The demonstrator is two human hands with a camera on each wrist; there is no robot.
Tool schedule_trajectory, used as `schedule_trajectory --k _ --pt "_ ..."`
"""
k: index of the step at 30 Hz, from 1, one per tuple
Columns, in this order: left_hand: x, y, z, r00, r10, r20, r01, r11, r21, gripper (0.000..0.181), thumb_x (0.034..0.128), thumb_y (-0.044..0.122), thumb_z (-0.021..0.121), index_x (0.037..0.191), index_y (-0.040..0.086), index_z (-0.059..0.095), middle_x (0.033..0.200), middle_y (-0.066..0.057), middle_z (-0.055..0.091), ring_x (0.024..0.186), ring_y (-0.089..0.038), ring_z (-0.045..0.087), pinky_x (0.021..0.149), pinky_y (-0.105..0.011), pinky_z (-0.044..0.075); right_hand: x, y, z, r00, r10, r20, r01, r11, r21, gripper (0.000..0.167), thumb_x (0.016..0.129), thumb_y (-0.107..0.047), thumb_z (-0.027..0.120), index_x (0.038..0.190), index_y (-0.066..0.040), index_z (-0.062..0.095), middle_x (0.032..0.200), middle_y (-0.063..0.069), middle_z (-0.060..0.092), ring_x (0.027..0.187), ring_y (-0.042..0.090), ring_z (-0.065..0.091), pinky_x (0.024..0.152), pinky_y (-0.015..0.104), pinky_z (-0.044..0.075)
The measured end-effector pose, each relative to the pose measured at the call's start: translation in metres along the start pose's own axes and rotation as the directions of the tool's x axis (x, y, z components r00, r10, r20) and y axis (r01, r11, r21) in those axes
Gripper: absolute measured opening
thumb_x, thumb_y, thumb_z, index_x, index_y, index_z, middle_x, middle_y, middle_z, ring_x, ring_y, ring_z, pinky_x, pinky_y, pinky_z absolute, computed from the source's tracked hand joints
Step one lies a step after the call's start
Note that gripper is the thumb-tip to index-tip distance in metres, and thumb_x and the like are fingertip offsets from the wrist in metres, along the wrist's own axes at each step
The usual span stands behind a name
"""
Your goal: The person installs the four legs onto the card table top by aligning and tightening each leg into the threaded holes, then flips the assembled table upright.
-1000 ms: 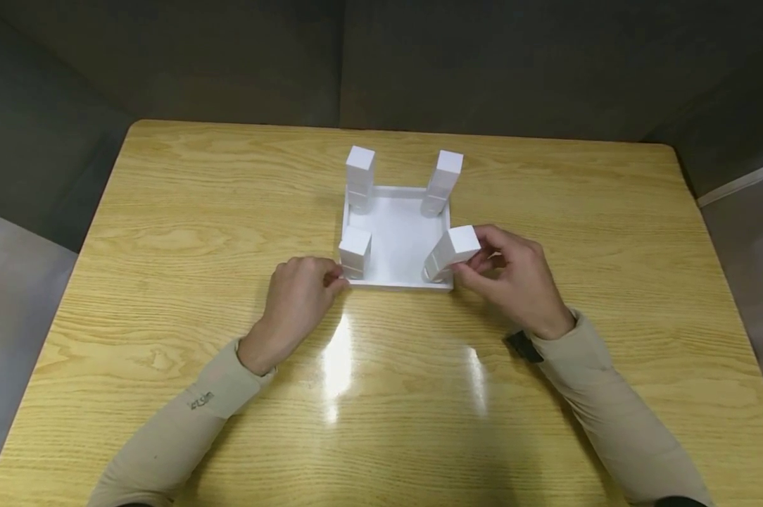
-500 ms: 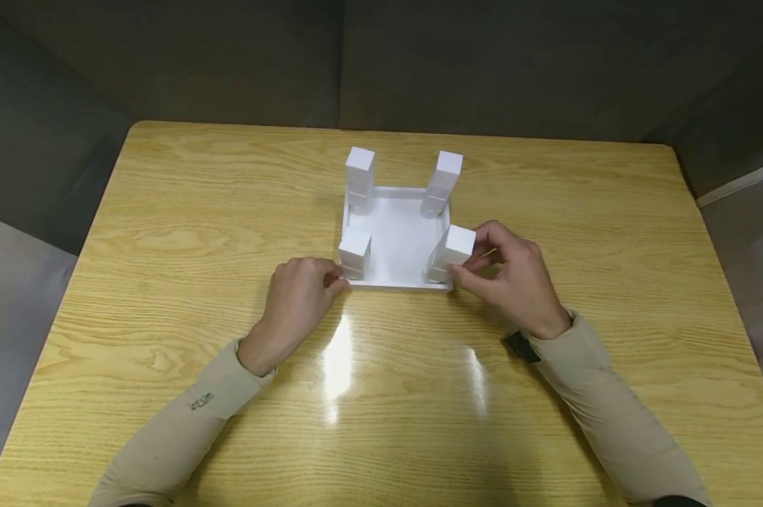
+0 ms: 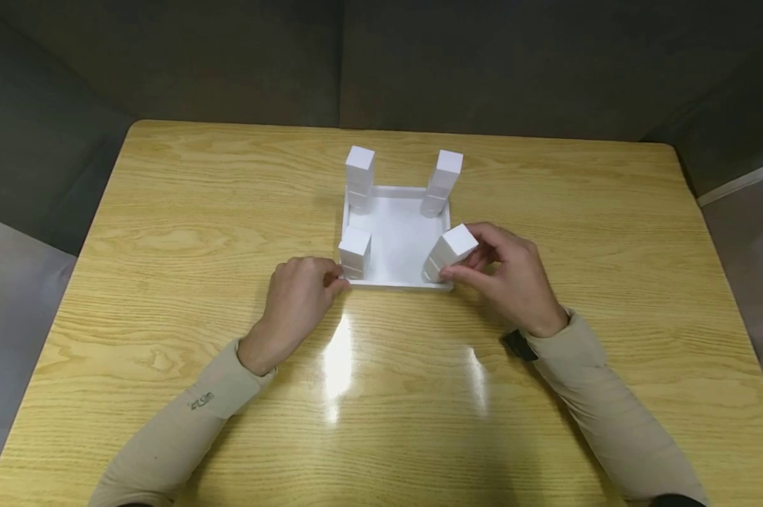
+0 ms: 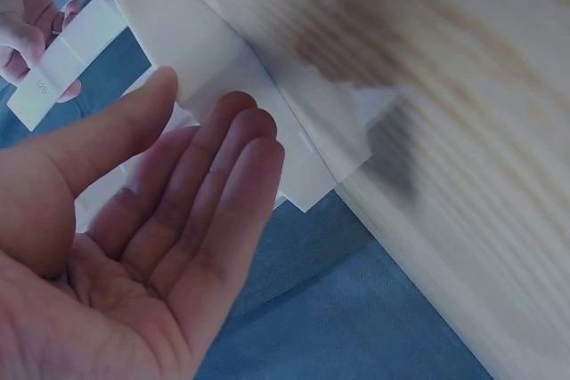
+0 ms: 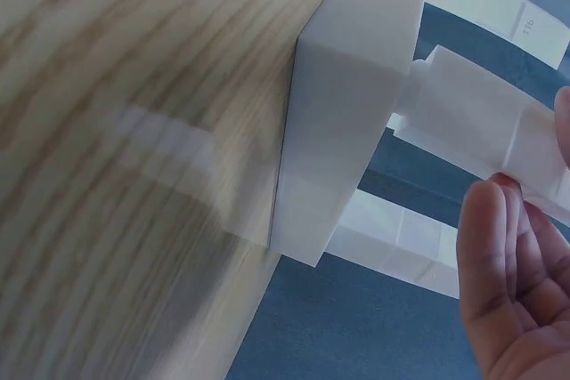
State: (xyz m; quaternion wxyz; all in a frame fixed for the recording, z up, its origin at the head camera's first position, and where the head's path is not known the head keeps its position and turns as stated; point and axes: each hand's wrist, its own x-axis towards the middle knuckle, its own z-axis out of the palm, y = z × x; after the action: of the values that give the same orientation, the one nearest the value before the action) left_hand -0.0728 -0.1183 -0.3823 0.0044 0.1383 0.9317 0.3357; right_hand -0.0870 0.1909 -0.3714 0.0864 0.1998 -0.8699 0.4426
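Observation:
A white square tray with low walls lies on the table, and a white segmented post rises at each corner. My right hand pinches the near right post between thumb and fingers; this post leans outward to the right. In the right wrist view a narrow neck shows where that post meets the tray wall. At the near left corner, beside the near left post, the thumb and forefinger of my left hand pinch the tray's edge. My left fingers partly hide that corner in the left wrist view.
The far left post and far right post stand upright at the back corners. All this is on a wood-grain table with rounded corners. Dark panels stand behind its far edge.
The near right post came more upright, then tilted outward again. My right thumb has slid left and lower along it. My left hand and the tray have stayed put.

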Motion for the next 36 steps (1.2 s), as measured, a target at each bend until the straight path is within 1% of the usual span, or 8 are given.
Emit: schedule_trajectory --k 6,13,15,21,25,28,32,36 --pt "0.0007 0.0004 -0.0003 1.000 0.003 0.001 -0.003 1.000 -0.003 0.016 0.0902 0.005 0.090 0.095 -0.008 0.082 0.089 -0.018 0.080 0.074 -0.028 0.078 0.066 -0.042 0.064 -0.0004 0.0005 -0.0021 1.000 0.003 -0.004 -0.003 0.999 0.034 0.042 0.082 0.004 0.095 0.119 0.003 0.075 0.094 0.008 0.077 0.078 0.014 0.069 0.073 0.016 0.057" --pt "0.0012 0.0008 -0.0006 1.000 0.002 0.002 -0.002 1.000 0.002 0.017 0.0903 0.006 0.090 0.096 -0.008 0.082 0.089 -0.018 0.080 0.075 -0.029 0.078 0.067 -0.043 0.064 -0.0019 0.0020 -0.0034 1.000 0.001 -0.013 -0.001 0.999 0.043 0.039 0.085 0.010 0.088 0.120 0.003 0.073 0.102 0.010 0.074 0.088 0.020 0.068 0.074 0.017 0.058" --pt "0.0013 0.0008 -0.0005 1.000 0.001 0.002 -0.001 1.000 0.001 0.017 0.0904 0.005 0.090 0.096 -0.008 0.082 0.090 -0.018 0.080 0.076 -0.029 0.078 0.067 -0.043 0.064 -0.0015 0.0025 -0.0031 1.000 0.002 -0.016 -0.001 0.999 0.038 0.038 0.084 0.010 0.088 0.119 0.003 0.073 0.103 0.011 0.074 0.089 0.021 0.069 0.074 0.017 0.057" --pt "0.0012 0.0007 -0.0003 1.000 0.002 0.003 -0.002 1.000 0.000 0.017 0.0902 0.005 0.090 0.096 -0.009 0.082 0.090 -0.018 0.080 0.076 -0.029 0.078 0.067 -0.043 0.065 -0.0009 0.0016 -0.0010 0.999 0.031 -0.021 -0.031 0.999 0.018 0.035 0.085 0.001 0.093 0.113 0.002 0.072 0.098 0.010 0.077 0.081 0.021 0.071 0.072 0.018 0.057" --pt "0.0008 0.0010 -0.0007 1.000 0.001 0.006 -0.001 1.000 -0.005 0.017 0.0901 0.005 0.090 0.096 -0.008 0.082 0.089 -0.018 0.080 0.075 -0.029 0.078 0.066 -0.042 0.064 -0.0013 0.0017 0.0000 0.999 0.039 -0.028 -0.039 0.999 0.009 0.040 0.083 -0.002 0.096 0.113 0.001 0.070 0.092 0.008 0.075 0.077 0.018 0.069 0.069 0.018 0.056" --pt "0.0006 0.0012 -0.0009 1.000 -0.002 0.006 0.002 1.000 -0.006 0.017 0.0901 0.005 0.090 0.096 -0.008 0.082 0.089 -0.018 0.080 0.074 -0.029 0.078 0.066 -0.042 0.064 -0.0010 0.0023 0.0012 0.999 0.030 -0.023 -0.030 0.999 0.023 0.047 0.081 -0.002 0.098 0.120 0.001 0.070 0.089 0.008 0.073 0.073 0.018 0.066 0.066 0.020 0.055" --pt "0.0002 0.0012 -0.0012 1.000 -0.006 0.005 0.006 1.000 -0.001 0.016 0.0901 0.005 0.090 0.096 -0.008 0.082 0.090 -0.018 0.080 0.075 -0.029 0.078 0.066 -0.042 0.064 0.0001 0.0019 0.0031 1.000 0.015 -0.009 -0.015 1.000 0.022 0.056 0.079 -0.003 0.099 0.128 0.001 0.073 0.093 0.008 0.072 0.073 0.019 0.063 0.065 0.020 0.052" --pt "0.0000 0.0014 -0.0015 1.000 -0.008 0.008 0.008 1.000 0.001 0.017 0.0901 0.005 0.090 0.096 -0.008 0.082 0.090 -0.018 0.080 0.075 -0.028 0.078 0.066 -0.042 0.064 0.0008 0.0016 0.0044 1.000 0.010 -0.010 -0.010 1.000 0.004 0.054 0.076 -0.003 0.100 0.124 0.002 0.075 0.096 0.008 0.072 0.073 0.018 0.062 0.065 0.019 0.051"
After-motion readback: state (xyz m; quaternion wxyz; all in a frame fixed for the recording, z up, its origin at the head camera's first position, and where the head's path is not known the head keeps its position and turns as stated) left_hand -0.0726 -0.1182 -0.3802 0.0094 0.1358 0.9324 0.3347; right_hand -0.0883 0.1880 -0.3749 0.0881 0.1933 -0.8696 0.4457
